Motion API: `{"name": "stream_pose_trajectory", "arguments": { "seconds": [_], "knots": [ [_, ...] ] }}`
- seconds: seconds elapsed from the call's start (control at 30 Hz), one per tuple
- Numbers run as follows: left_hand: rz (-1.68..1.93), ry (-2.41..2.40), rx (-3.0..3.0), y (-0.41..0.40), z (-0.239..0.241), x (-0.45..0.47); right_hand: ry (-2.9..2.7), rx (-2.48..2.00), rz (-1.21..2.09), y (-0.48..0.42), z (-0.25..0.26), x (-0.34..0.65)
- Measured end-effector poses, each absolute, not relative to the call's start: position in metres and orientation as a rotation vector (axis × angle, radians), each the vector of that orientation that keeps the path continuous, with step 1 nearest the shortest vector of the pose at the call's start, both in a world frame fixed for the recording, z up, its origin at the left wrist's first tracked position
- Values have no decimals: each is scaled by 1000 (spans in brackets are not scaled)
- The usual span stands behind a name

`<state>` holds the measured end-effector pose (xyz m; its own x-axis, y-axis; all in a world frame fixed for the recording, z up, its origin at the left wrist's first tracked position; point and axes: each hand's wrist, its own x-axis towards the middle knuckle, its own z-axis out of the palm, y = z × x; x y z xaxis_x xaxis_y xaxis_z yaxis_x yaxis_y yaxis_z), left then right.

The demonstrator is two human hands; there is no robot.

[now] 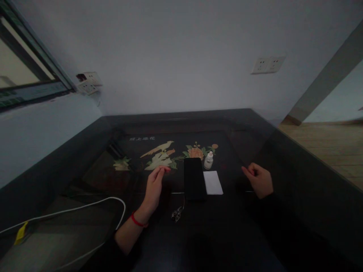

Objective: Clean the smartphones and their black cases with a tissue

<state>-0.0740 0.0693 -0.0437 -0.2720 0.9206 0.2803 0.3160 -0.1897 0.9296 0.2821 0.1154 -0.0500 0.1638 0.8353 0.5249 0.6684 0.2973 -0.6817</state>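
Note:
My left hand (154,184) is closed, thumb and fingers pressed together, above the dark table left of a black phone-like slab (194,179). A red cord bracelet (138,221) circles that wrist. My right hand (260,180) is also closed, the thumb against the curled index finger, out to the right. Whether anything is inside either hand is hidden. Beside the slab lies a folded white paper (213,183). A small white-capped bottle (208,161) stands upright just behind the paper. A metallic charm (176,214) on a thin strap lies near the slab's lower left corner.
The dark glossy table (170,245) carries an inlaid bird and flowers under its surface. A white cable (85,206) with a yellow tag (21,233) curves across the left side. Behind the table is a wall with sockets (268,65). A window (27,56) is at upper left.

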Motion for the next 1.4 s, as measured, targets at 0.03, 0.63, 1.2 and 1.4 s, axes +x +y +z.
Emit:
{"name": "stream_pose_trajectory", "arguments": {
  "seconds": [0.03,0.63,1.2,1.4],
  "knots": [
    [1527,1534,1383,70,-46,-74,-1567,-1431,216,117,-52,286],
    [1521,1420,1193,67,-55,-65,-2087,-1113,517,100,-59,251],
    [1398,1419,1249,63,-49,-61,-2266,-1080,741,98,-57,247],
    [1374,1289,1097,61,-52,-51,-1809,-1164,895,89,-47,220]
  ]
}}
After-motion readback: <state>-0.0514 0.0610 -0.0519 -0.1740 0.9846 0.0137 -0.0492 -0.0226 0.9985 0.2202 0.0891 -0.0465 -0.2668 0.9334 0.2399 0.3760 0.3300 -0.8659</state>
